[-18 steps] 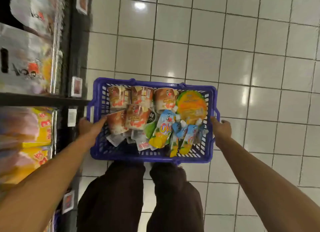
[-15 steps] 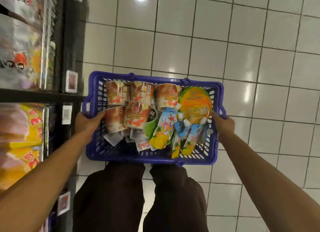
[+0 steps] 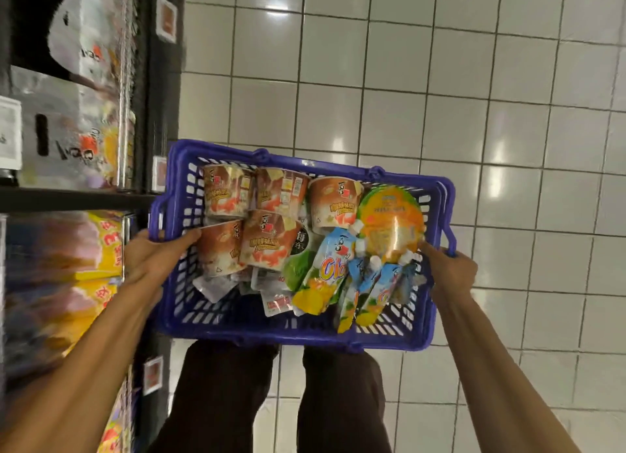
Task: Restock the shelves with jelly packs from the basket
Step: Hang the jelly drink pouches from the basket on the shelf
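A blue plastic basket hangs above the tiled floor, carried in both hands. My left hand grips its left rim, thumb inside the wall. My right hand grips the right rim. Inside lie several brown jelly cups, a round orange-lidded cup, several blue and yellow spouted jelly pouches and small flat sachets. The shelves stand at the left.
The dark shelf unit holds silver boxed goods above and yellow packs below, with price tags along its edge. White floor tiles stretch ahead and to the right. My legs show beneath the basket.
The basket has shifted slightly left, closer to the shelf, with both hands still on its rims. The view has tilted a little.
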A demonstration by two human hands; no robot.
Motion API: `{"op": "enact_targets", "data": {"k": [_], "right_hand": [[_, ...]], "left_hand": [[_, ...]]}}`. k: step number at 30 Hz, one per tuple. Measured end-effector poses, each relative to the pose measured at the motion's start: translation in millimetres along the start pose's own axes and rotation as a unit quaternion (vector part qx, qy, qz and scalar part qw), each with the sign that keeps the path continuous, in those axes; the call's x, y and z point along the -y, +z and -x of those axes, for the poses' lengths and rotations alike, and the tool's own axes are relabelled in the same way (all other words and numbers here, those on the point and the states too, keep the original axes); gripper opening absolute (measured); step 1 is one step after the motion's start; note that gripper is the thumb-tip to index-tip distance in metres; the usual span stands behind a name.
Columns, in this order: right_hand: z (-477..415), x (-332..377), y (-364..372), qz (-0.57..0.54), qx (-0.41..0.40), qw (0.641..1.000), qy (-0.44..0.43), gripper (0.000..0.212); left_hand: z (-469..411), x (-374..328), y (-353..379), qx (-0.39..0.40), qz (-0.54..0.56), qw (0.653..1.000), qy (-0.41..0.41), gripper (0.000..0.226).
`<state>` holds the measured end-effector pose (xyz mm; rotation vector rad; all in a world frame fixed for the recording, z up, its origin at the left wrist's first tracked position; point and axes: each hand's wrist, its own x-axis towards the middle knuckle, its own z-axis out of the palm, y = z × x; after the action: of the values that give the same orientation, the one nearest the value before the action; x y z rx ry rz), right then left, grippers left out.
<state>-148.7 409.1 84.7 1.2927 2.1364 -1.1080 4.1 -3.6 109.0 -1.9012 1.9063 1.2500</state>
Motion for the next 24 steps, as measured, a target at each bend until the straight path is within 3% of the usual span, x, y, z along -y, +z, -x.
{"op": "enact_targets", "data": {"k": [7, 13, 18, 24], "right_hand": [[134.3, 89.0, -157.7, -0.026, 0.014, 0.999, -0.042, 0.025], [206.6, 164.5, -264.8, 0.01, 0.011, 0.991, -0.133, 0.032], [224.3, 221.9, -297.5, 0.038, 0.02, 0.981, -0.187, 0.03], [204.4, 309.3, -277.4, 0.082, 0.035, 0.97, -0.227, 0.032]], "left_hand": [[177.5, -97.1, -123.7, -0.056, 0.013, 0.998, 0.02, 0.038], [288.3, -148.5, -195.6, -0.074, 0.09, 0.993, 0.007, 0.039], [326.0, -174.2, -203.9, -0.09, 0.136, 0.987, -0.004, 0.035], [315.9, -200.6, -168.0, -0.101, 0.198, 0.975, -0.031, 0.039]]}}
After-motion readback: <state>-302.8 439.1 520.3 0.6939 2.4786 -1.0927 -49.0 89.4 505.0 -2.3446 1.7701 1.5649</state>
